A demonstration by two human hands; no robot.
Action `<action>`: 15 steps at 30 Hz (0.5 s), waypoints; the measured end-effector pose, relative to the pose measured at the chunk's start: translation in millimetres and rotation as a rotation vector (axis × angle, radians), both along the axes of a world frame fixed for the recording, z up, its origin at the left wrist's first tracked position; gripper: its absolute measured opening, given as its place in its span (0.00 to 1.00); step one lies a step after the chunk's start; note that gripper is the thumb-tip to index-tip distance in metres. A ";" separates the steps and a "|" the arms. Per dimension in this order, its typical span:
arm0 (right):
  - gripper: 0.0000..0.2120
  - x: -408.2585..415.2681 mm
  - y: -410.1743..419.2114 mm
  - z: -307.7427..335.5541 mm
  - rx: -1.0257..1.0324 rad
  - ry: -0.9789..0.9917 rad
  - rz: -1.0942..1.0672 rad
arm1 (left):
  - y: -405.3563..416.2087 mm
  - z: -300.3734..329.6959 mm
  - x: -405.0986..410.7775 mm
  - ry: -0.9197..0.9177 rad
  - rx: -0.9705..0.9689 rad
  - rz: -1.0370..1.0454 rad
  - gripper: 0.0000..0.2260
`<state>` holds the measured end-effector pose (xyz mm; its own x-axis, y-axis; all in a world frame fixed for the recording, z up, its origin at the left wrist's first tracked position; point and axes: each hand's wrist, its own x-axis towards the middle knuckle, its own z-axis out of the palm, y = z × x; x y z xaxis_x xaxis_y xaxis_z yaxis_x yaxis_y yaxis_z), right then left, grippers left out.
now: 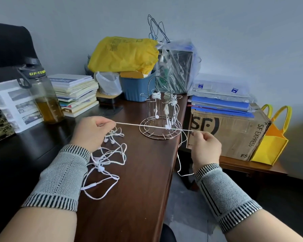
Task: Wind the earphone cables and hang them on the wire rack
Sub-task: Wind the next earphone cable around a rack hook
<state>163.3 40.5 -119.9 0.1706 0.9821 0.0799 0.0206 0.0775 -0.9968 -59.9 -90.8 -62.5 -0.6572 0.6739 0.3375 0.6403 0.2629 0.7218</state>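
Observation:
A white earphone cable is stretched taut between my two hands, just in front of the wire rack. My left hand pinches one end, with earbuds dangling below its fingers. My right hand pinches the other end, and the cable's loose tail hangs over the desk's right edge. A tangle of loose white cables lies on the brown desk under my left wrist. The metal rack stands upright mid-desk with several wound white earphones hanging from its top hooks.
A tinted water bottle and a stack of books stand at left. A blue bin, yellow bag and plastic bags crowd the back. A cardboard box with blue folders and a yellow tote sit right.

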 end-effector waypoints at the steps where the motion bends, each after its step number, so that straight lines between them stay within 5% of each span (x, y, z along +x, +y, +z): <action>1: 0.12 -1.2 -1.5 0.4 0.009 0.006 -0.002 | 0.1 0.9 -0.6 0.002 0.016 0.020 0.05; 8: 0.10 -3.3 -10.8 12.7 0.182 0.110 -0.035 | -2.3 16.7 12.0 0.011 0.426 0.089 0.01; 15: 0.08 -0.6 5.2 -8.5 -0.079 -0.497 0.123 | 4.6 -1.8 14.6 0.041 -0.022 -0.118 0.07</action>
<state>162.7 45.7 -128.5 0.0135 0.9988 0.0467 0.4886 0.0341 -0.8719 -45.3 -86.2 -64.3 -0.5585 0.7534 0.3472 0.6968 0.1990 0.6891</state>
